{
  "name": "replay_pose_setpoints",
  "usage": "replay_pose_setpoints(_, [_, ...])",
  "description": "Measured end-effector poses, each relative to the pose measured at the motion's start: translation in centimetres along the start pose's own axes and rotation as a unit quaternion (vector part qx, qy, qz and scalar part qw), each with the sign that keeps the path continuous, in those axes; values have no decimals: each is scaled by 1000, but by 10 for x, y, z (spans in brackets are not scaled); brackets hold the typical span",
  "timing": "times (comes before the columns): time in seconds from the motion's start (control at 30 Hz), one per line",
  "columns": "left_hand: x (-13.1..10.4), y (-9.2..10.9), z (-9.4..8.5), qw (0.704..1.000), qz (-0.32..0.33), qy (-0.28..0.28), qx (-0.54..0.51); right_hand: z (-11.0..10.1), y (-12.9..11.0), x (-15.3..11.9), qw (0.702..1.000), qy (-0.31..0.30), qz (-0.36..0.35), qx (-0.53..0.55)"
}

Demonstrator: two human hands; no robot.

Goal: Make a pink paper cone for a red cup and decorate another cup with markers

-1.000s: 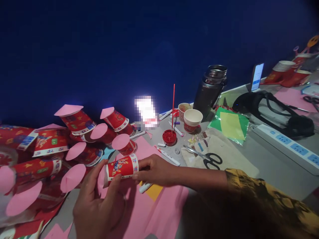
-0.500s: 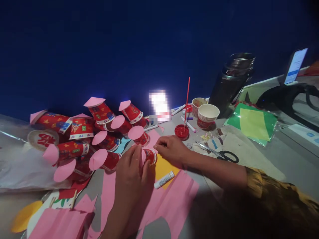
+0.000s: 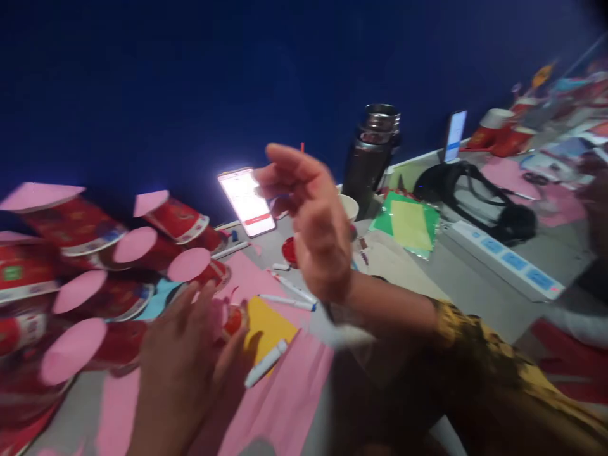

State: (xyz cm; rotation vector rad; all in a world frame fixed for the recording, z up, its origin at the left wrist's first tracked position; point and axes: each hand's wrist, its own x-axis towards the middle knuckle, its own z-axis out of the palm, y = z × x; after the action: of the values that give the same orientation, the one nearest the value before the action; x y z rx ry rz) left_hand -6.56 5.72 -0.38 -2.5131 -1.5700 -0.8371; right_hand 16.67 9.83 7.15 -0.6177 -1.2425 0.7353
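My left hand (image 3: 183, 361) is curled around a small red paper cup (image 3: 234, 320) with a pink paper cone on it. Most of this cup is hidden behind the fingers. My right hand (image 3: 316, 234) is raised above the table, fingers apart, with nothing seen in it; motion blurs it a little. Below it, a white marker with a blue tip (image 3: 287, 302) lies across pink paper. Yellow paper (image 3: 268, 326) and a white glue stick (image 3: 266, 364) lie right of the held cup. Several red cups with pink cones (image 3: 189, 265) crowd the left side.
Behind my right hand are a lit phone (image 3: 259, 223), a dark flask (image 3: 368, 168) and a white paper cup (image 3: 350, 207). Farther right lie packets of green paper (image 3: 430, 228), a black strapped object (image 3: 475, 196) and a white power strip (image 3: 503, 259). A blue wall (image 3: 190, 82) rises behind.
The view has turned to the right. My right hand has lifted from beside the cup into the air, its fingers spreading. My left hand stays at the cup. The blue-tipped marker now shows.
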Motion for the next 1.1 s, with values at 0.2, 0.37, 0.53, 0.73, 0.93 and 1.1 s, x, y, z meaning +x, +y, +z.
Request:
replay_pose_setpoints(0.2, [-15,11,-27,982,-121,125,-66,11,18,-17,971,-191,31,-137])
replay_pose_setpoints(0.37, [-20,2,-26,955,-226,170,-86,27,74,-47,951,-259,36,-164])
replay_pose_setpoints(0.53, [-21,5,-19,954,-215,183,-104,24,83,-65,946,-241,-34,-212])
replay_pose_setpoints(0.73, [-23,5,-13,956,-197,201,-81,26,85,-71,929,-235,-106,-265])
replay_pose_setpoints(0.93, [-24,3,-9,960,-189,194,-70,26,86,-72,916,-244,-146,-283])
replay_pose_setpoints(1.1, [-23,3,-10,963,-182,186,-74,26,90,-73,922,-247,-130,-269])
